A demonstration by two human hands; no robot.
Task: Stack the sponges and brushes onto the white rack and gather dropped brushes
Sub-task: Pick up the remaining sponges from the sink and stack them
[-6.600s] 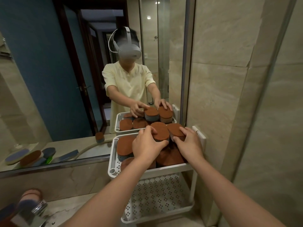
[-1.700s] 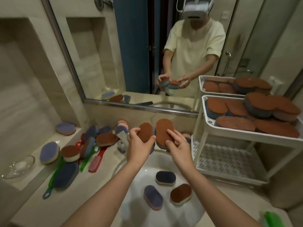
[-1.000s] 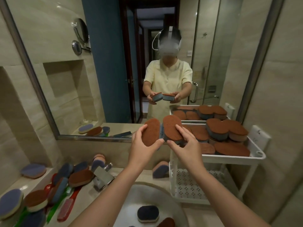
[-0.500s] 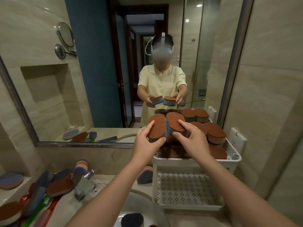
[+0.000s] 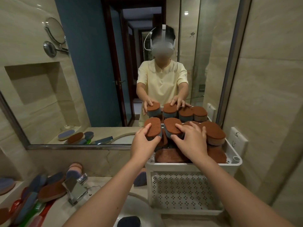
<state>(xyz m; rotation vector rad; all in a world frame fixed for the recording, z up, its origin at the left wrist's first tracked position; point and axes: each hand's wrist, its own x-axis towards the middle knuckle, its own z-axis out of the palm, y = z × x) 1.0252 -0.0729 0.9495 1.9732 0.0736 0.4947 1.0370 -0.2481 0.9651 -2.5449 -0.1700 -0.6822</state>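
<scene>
A wide wall mirror [image 5: 91, 79] fills the view behind the counter and reflects the person reaching forward with both arms. Below it runs a beige marble counter [image 5: 100, 181], with the rim of a white basin at the bottom edge.

A white perforated plastic two-tier rack [image 5: 172, 165] stands on the counter's right end, against the mirror and the tiled side wall. Its top tier holds a heap of oval sponges with rust-brown scouring faces and grey-blue foam bodies [image 5: 213, 133], piled above the rim. The lower shelf [image 5: 180, 192] shows bare perforations.

On the counter's left lies a loose pile of sponges and long-handled brushes [image 5: 49, 190], with green and red handles sticking out toward the near edge. A chrome faucet [image 5: 76, 188] stands just right of that pile.

The left hand [image 5: 144, 145] grips one brown-faced oval sponge [image 5: 153, 129], fingers on its brown top and thumb under its near end. The right hand [image 5: 191, 141] holds a second brown-faced sponge [image 5: 172, 128], fingers fanned across its top and thumb hooked at its near edge. Both sponges sit side by side, nearly touching, over the left part of the heap on the top tier.

A dark blue sponge [image 5: 129, 222] lies in the basin.
</scene>
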